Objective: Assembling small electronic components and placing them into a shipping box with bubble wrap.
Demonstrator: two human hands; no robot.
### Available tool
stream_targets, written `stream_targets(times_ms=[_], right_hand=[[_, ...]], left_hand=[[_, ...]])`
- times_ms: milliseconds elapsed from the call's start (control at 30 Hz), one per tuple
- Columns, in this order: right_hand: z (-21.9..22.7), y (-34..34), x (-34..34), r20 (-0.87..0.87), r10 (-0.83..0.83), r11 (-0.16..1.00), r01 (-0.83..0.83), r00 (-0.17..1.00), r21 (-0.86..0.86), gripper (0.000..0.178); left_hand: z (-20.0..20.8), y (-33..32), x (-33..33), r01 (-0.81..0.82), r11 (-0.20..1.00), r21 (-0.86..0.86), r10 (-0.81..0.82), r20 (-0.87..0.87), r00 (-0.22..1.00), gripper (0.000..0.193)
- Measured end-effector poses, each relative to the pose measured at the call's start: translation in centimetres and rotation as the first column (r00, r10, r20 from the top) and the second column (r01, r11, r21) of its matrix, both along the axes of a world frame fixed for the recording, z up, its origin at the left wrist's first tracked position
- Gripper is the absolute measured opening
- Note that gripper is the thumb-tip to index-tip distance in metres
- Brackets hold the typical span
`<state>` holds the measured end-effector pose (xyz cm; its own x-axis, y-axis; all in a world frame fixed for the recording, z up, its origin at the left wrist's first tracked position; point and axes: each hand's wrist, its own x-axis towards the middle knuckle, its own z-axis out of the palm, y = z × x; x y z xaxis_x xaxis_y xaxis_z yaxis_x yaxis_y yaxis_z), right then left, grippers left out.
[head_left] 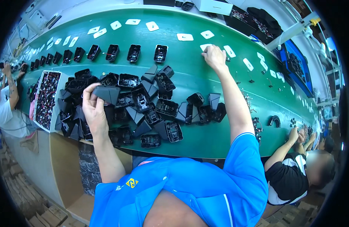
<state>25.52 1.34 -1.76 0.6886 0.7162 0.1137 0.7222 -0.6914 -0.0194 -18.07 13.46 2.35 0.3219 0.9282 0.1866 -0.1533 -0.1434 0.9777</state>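
Note:
Over a heap of black plastic housings (143, 99), my left hand (95, 113) is closed around one black plastic housing (107, 94), its smooth outer side showing. My right arm stretches across the green table. There my right hand (215, 58) is closed, with its fingertips on the near edge of a white plate (205, 47). The plate seems to lie flat; the fingertips are partly hidden. A single black housing (160, 53) stands open-side up to the left of that hand, at the end of a long row of similar housings.
More white plates (152, 26) lie scattered along the far side of the table (193, 145). A white box (61, 85) of small wired parts stands left of the heap. Cable pieces (274, 120) lie at the right. One person (288, 178) works at the right, another (11, 109) at the left.

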Motion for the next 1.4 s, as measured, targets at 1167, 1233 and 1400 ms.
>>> stream_targets(times_ms=[1167, 1233, 1400], right_hand=[[7.8, -2.0, -13.8, -0.057, 0.625, 0.543, -0.381, 0.778, 0.748, 0.009], [9.5, -2.8, -18.8, 0.004, 0.670, 0.494, -0.449, 0.743, 0.744, 0.014], [9.3, -4.0, -24.1, 0.047, 0.699, 0.479, -0.516, 0.713, 0.711, 0.017]], left_hand=[[3.3, -5.8, 3.8, 0.665, 0.576, -0.475, -0.137, 0.746, 0.652, 0.045], [3.3, -6.2, 4.8, 0.673, 0.574, -0.466, -0.139, 0.755, 0.641, 0.046], [3.0, -7.8, 5.9, 0.702, 0.581, -0.412, -0.181, 0.775, 0.605, 0.047]])
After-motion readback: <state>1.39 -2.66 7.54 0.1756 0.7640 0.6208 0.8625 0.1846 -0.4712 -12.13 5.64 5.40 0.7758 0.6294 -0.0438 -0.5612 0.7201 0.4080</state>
